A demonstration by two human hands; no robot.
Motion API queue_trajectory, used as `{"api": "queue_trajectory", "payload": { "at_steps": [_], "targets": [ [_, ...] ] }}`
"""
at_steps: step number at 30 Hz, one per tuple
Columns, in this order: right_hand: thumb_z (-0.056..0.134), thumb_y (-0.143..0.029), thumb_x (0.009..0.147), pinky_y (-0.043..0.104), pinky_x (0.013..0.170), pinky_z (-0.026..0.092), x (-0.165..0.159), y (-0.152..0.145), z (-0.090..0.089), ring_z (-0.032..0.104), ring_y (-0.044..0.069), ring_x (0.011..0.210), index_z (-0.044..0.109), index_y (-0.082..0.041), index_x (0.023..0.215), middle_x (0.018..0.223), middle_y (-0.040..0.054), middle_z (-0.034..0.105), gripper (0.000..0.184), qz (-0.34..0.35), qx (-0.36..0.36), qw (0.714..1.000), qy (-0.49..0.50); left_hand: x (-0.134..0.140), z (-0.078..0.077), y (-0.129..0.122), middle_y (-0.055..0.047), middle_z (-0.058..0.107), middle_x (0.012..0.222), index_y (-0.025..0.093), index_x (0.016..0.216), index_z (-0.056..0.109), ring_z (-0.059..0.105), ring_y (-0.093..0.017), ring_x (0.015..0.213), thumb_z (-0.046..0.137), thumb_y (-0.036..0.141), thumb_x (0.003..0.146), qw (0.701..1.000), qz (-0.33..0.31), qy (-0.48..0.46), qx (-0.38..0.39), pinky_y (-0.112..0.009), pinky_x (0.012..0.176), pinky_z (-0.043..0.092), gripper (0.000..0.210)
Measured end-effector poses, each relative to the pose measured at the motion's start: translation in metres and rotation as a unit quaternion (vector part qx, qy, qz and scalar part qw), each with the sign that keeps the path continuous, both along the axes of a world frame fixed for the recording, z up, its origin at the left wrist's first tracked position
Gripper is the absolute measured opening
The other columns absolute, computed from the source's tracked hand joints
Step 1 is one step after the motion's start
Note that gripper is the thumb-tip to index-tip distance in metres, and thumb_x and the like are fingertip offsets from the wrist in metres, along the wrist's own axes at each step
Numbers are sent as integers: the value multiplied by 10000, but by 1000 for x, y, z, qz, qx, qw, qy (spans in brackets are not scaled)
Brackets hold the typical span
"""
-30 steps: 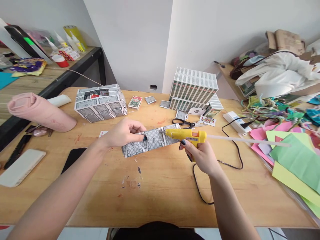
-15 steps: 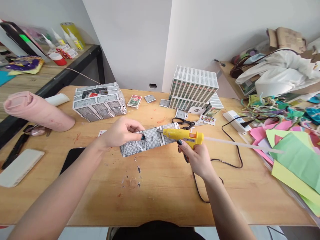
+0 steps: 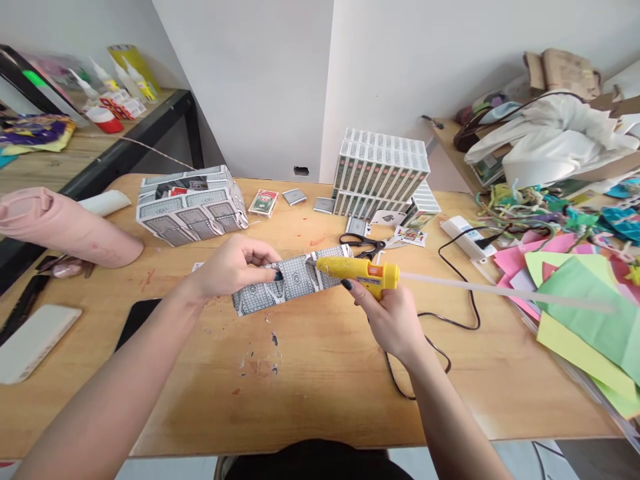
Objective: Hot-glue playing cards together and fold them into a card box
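Observation:
My left hand (image 3: 245,268) pinches a long strip of joined playing cards (image 3: 297,279), patterned backs showing, and holds it tilted above the table. Its thumb lies on the card strip and the other fingers are partly hidden behind. In my right hand (image 3: 393,313) is a yellow hot glue gun (image 3: 357,272), its nozzle at a seam near the strip's right part; whether it touches I cannot tell. A long clear glue stick (image 3: 480,287) sticks out of the gun's rear. Behind the gun lie black-handled scissors (image 3: 363,245).
At the back left stands a box made of playing cards (image 3: 193,207). Stacked card packs (image 3: 380,175) stand at the back right, near a power strip (image 3: 467,237). Coloured paper (image 3: 585,320) covers the right side. A pink roll (image 3: 75,227), a white slab (image 3: 37,341) and a dark phone-like object (image 3: 136,321) lie left.
The whole view has shifted slightly, so most things appear further left. Both hands keep their holds on the card strip and glue gun, with the nozzle still at the strip's seam.

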State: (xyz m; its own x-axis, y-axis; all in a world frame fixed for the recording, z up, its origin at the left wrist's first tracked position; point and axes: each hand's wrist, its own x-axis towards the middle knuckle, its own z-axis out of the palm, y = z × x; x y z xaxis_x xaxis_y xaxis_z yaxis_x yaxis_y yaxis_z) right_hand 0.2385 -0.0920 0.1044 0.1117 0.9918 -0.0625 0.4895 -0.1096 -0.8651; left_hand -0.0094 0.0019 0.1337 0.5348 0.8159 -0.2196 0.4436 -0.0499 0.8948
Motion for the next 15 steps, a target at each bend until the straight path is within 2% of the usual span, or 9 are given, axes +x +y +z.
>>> {"api": "queue_trajectory", "payload": {
  "at_steps": [8,15],
  "targets": [
    [543,-544,837,268,503,352,-4,1,5,516,176,580,597,-211,688,541,8,491,368,31,11,999,-31,1,3,0,9,688,619,177,680,700,587,-100,558,670,277,631,1000,-1,8,2,-180,507,437,115],
    [553,-641,798,252,447,334,-1,4,-4,426,125,471,503,-211,602,476,-21,428,476,-2,-23,999,45,-2,0,3,-12,687,631,162,685,696,589,-111,568,664,287,631,1000,6,13,2,-197,516,445,139]
  ]
}}
